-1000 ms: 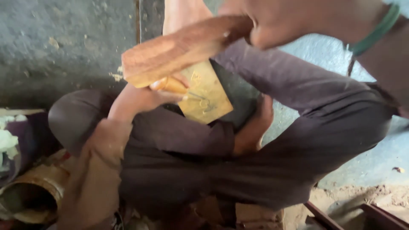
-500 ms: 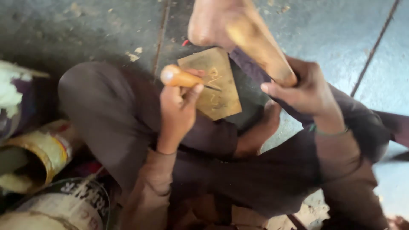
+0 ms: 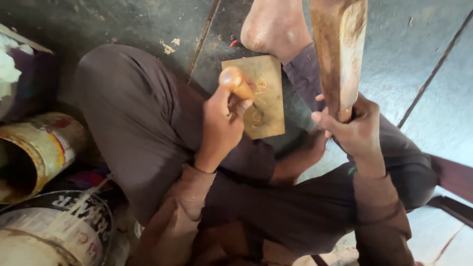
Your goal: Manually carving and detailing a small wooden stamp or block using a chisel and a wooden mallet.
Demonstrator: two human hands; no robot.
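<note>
One chisel (image 3: 239, 86) in left hand (image 3: 221, 125), one mallet (image 3: 340, 54) in right hand (image 3: 352, 130), seemingly on one board (image 3: 266, 106)

The person wears dark brown trousers (image 3: 138, 128) and a lighter brown long-sleeved shirt (image 3: 182, 216); beside the wooden board (image 3: 256, 96), a bare foot (image 3: 273, 27).

Yellow tin (image 3: 37, 152) lying sideways, paint bucket (image 3: 49, 229) beside it.
</note>
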